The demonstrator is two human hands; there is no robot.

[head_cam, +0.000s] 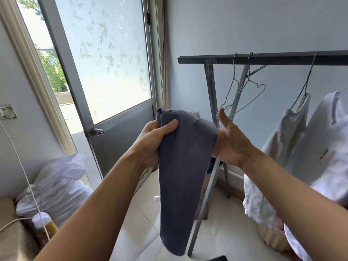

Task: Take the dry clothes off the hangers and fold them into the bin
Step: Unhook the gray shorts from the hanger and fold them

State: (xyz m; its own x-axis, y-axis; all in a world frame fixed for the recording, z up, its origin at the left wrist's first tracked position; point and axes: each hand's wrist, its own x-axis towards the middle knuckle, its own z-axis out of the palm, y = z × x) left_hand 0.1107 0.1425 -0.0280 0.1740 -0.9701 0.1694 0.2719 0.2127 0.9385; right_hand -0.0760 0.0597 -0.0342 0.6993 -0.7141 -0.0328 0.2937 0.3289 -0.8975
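Along the wall, a dark-railed drying rack (263,58) with two pale garments (320,153) on hangers at right, not yet taken down. Low beneath them, a ribbed beige container (273,240), likely the bin, mostly cut off.

Off its hanger and up in mid-air before the door: the blue-grey garment (180,166), doubled over at the top, tail hanging long toward the floor tiles. Folding step in hand, by the look of it, and only the first fold.

Top left corner held by the left hand (156,140), fingers (169,123) clamped on the cloth. Fold draped over the right hand (231,142): thumb upright and free, the rest hidden under the cloth, curled or straight impossible to tell.

Two bare wire hangers (243,95) on the rail behind.

Next, probably: raise the tail for a second fold, then lower into the bin.
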